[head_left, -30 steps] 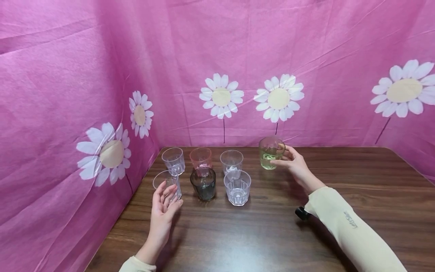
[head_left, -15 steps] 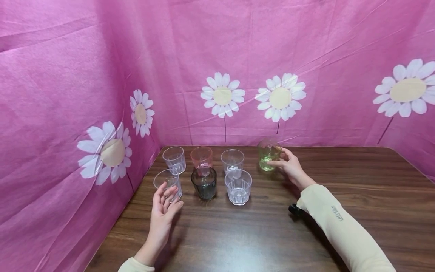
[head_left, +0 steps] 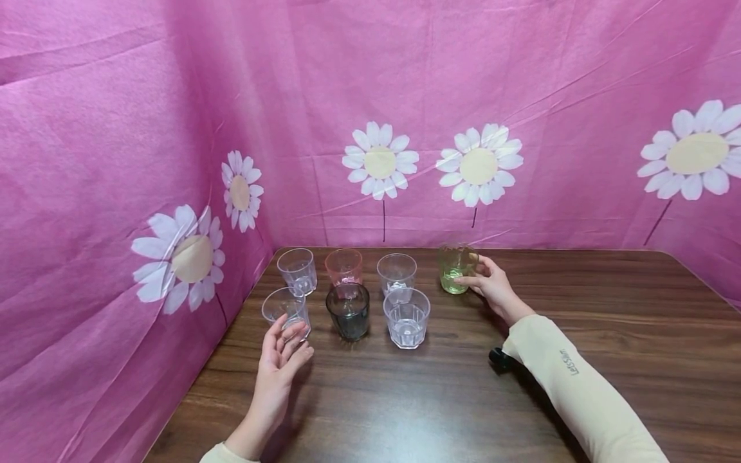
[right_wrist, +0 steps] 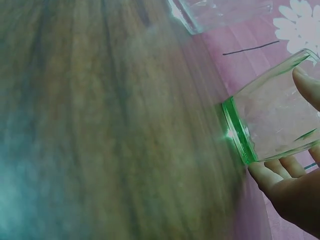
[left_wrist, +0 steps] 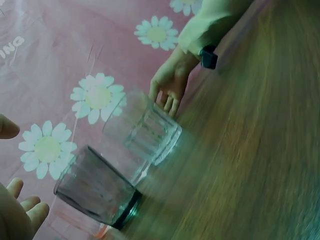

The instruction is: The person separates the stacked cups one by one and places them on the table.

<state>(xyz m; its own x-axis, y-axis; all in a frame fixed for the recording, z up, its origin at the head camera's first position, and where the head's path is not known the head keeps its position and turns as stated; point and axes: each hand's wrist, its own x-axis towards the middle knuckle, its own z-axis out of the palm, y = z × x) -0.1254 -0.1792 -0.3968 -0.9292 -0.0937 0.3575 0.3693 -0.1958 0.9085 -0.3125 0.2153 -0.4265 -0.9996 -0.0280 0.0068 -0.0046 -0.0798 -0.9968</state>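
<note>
My right hand (head_left: 493, 286) grips a green tumbler (head_left: 450, 273) by its right side, upright by the table's back edge. In the right wrist view, the thumb and fingers lie on either side of the green tumbler (right_wrist: 272, 112). My left hand (head_left: 274, 373), fingers loosely curved, overlaps the lower part of a clear tumbler (head_left: 285, 302) at the front left and holds nothing. To that tumbler's right stand a dark grey tumbler (head_left: 348, 315) and another clear one, the front right tumbler (head_left: 407, 321).
Behind the front row stand a clear tumbler (head_left: 297, 273), a pink tumbler (head_left: 344, 262) and another clear tumbler (head_left: 396, 267). All are on a brown wood-grain table (head_left: 393, 399). A pink cloth (head_left: 428, 71) printed with daisies hangs along the back and sides.
My right hand has brought the green tumbler a little left and down, nearer the back row's right end. My left hand has drawn slightly back from the front left tumbler.
</note>
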